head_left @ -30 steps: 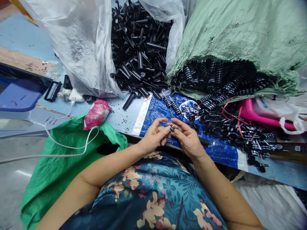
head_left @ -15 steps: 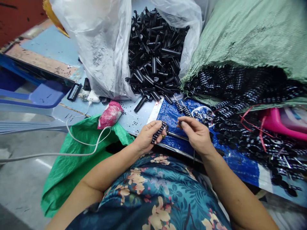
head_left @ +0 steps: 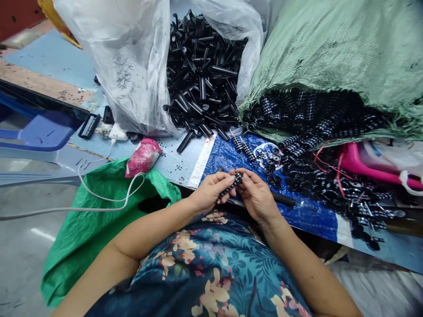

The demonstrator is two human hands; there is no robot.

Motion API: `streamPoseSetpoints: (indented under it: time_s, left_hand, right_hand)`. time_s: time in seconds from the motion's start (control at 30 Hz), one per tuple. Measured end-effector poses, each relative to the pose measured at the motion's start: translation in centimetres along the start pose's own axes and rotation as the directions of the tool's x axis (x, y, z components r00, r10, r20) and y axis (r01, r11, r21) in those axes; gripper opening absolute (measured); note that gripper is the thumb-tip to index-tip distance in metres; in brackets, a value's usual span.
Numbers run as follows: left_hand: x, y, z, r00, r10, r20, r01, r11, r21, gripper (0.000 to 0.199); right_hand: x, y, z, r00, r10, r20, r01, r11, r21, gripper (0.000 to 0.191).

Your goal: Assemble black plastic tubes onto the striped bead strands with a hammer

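Near the table's front edge, my left hand (head_left: pixel 211 189) is wrapped round a black patterned cylinder (head_left: pixel 228 188) with small white marks. The fingertips of my right hand (head_left: pixel 259 200) are closed at the cylinder's upper right end; whether they also pinch a small part is hidden. A dark rod with a black textured handle (head_left: pixel 282 199) lies just right of my right hand, on the blue printed sheet (head_left: pixel 214 154). More patterned cylinders (head_left: pixel 243 147) and black round pieces (head_left: pixel 271 165) lie beyond my hands.
Black tubes (head_left: pixel 201 88) fill an open clear plastic bag (head_left: pixel 132 66). A pale green sack (head_left: pixel 337 48) spills patterned cylinders at the right, near a pink basket (head_left: pixel 353 165). Left are a pink wrapped bundle (head_left: pixel 143 156), a white cable (head_left: pixel 127 200) and a green bag (head_left: pixel 89 237).
My right hand has moved left to meet the cylinder's end in my left hand. The dark rod's shaft no longer shows beside the cylinder. The whole view has shifted slightly.
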State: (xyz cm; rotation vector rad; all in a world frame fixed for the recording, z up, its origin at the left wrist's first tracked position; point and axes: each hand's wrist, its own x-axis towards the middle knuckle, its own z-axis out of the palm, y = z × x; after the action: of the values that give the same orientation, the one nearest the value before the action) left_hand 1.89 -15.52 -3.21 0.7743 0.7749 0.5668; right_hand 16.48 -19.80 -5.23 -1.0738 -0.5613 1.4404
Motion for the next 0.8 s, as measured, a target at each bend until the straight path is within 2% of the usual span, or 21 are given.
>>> streamPoseSetpoints:
  time_s: [0.07, 0.13, 0.2, 0.27, 0.33, 0.4, 0.43, 0.47, 0.5, 0.53, 0.57, 0.6, 0.63, 0.7, 0.77, 0.8]
  left_hand:
    - [0.0, 0.0, 0.1, 1.000, 0.006, -0.006, -0.006, 1.000, -0.018, 0.046]
    - [0.1, 0.0, 0.1, 1.000, 0.018, -0.013, -0.018, 0.998, -0.065, 0.045]
    - [0.3, -0.2, 0.3, 0.999, 0.032, -0.032, -0.036, 0.991, -0.129, 0.044]
    - [0.5, -0.4, 0.5, 0.998, 0.049, -0.045, -0.056, 0.985, -0.162, 0.044]
    - [0.6, -0.6, 0.5, 0.997, 0.067, -0.030, -0.070, 0.988, -0.138, 0.045]
    - [0.7, -0.1, -0.1, 0.993, 0.118, -0.007, -0.119, 0.993, -0.013, 0.042]
    - [0.8, 0.5, -0.7, 0.985, 0.173, -0.010, -0.171, 0.979, 0.109, 0.039]
    - [1.0, 1.4, -1.6, 0.966, 0.257, -0.035, -0.238, 0.932, 0.272, 0.034]
    - [1.2, 2.5, -2.8, 0.928, 0.363, -0.079, -0.288, 0.838, 0.464, 0.029]
    - [1.6, 3.8, -4.3, 0.874, 0.471, -0.122, -0.284, 0.697, 0.659, 0.024]
    - [2.1, 5.1, -5.8, 0.800, 0.574, -0.172, -0.211, 0.539, 0.816, 0.020]
    - [2.7, 6.3, -7.4, 0.747, 0.629, -0.214, -0.074, 0.398, 0.914, 0.017]
    - [3.3, 7.4, -8.9, 0.735, 0.634, -0.240, 0.067, 0.284, 0.956, 0.014]
    - [4.5, 8.9, -11.2, 0.758, 0.593, -0.271, 0.234, 0.140, 0.962, 0.010]
    - [4.9, 9.5, -12.3, 0.786, 0.561, -0.261, 0.254, 0.093, 0.963, 0.007]
    - [4.8, 9.5, -12.4, 0.778, 0.579, -0.244, 0.229, 0.100, 0.968, 0.004]
  right_hand:
    - [0.0, 0.1, -0.2, 0.999, -0.033, 0.031, 0.036, 0.994, -0.102, 0.027]
    - [-0.2, 0.1, -0.6, 0.986, -0.157, 0.048, 0.164, 0.943, -0.290, 0.039]
    - [-0.3, 0.0, -1.0, 0.930, -0.333, 0.157, 0.364, 0.769, -0.525, 0.070]
    - [-0.3, 0.0, -1.3, 0.835, -0.426, 0.348, 0.540, 0.512, -0.668, 0.096]
    - [-0.2, 0.0, -1.4, 0.761, -0.420, 0.495, 0.633, 0.315, -0.707, 0.101]
    - [-0.1, 0.0, -1.6, 0.725, -0.424, 0.542, 0.661, 0.210, -0.720, 0.098]
    - [0.0, -0.1, -1.7, 0.715, -0.434, 0.548, 0.665, 0.181, -0.724, 0.098]
    - [-0.1, -0.2, -1.9, 0.707, -0.445, 0.550, 0.668, 0.163, -0.726, 0.099]
    - [-0.1, -0.4, -2.0, 0.703, -0.457, 0.545, 0.667, 0.156, -0.729, 0.099]
    - [-0.2, -0.6, -2.2, 0.703, -0.467, 0.536, 0.662, 0.157, -0.733, 0.099]
    - [-0.3, -0.7, -2.4, 0.708, -0.475, 0.522, 0.655, 0.165, -0.737, 0.099]
    - [-0.3, -0.8, -2.5, 0.716, -0.479, 0.508, 0.647, 0.180, -0.741, 0.099]
    - [-0.4, -0.9, -2.5, 0.724, -0.475, 0.501, 0.642, 0.198, -0.740, 0.098]
    - [-0.4, -0.7, -2.4, 0.734, -0.447, 0.511, 0.648, 0.235, -0.724, 0.099]
    - [-0.3, -0.5, -2.3, 0.732, -0.431, 0.528, 0.663, 0.274, -0.696, 0.101]
    - [-0.3, -0.4, -2.3, 0.738, -0.428, 0.521, 0.660, 0.299, -0.689, 0.101]
